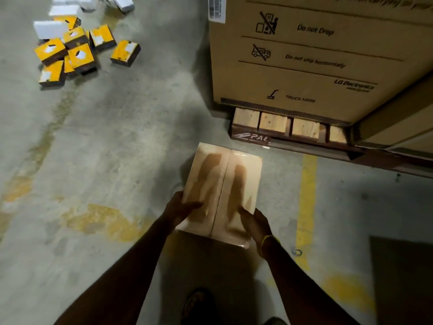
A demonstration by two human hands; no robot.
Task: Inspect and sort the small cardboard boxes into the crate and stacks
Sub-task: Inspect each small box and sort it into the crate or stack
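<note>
Two hands (pixel 182 208) (pixel 255 221) hold one wrapped pack (pixel 222 184).

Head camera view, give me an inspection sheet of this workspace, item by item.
Surface: stained concrete floor, yellow painted line.
Job's things: tan carton held in both hands; yellow small boxes heaped far left with white boxes.
Clutter: nothing seen.
Hands: left hand and right hand grip the carton's near corners.
Cables: nothing seen.
Surroundings: large printed shipping carton on a wooden pallet.
</note>
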